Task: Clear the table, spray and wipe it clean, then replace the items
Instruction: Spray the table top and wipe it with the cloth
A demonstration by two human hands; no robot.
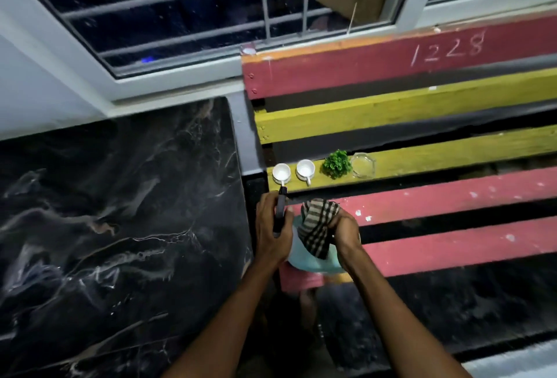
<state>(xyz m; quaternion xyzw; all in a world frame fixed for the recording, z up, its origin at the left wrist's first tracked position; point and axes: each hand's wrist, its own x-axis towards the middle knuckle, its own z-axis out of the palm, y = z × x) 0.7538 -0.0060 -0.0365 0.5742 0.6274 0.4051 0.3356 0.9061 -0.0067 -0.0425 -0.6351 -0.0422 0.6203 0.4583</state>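
Gripping spray bottle (313, 260), left hand (272, 226); right hand (345, 231) clutches cloth (318, 226).

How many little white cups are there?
2. The left cup and the right cup sit side by side on the yellow bench slat, left of the green plant. None looks hidden.
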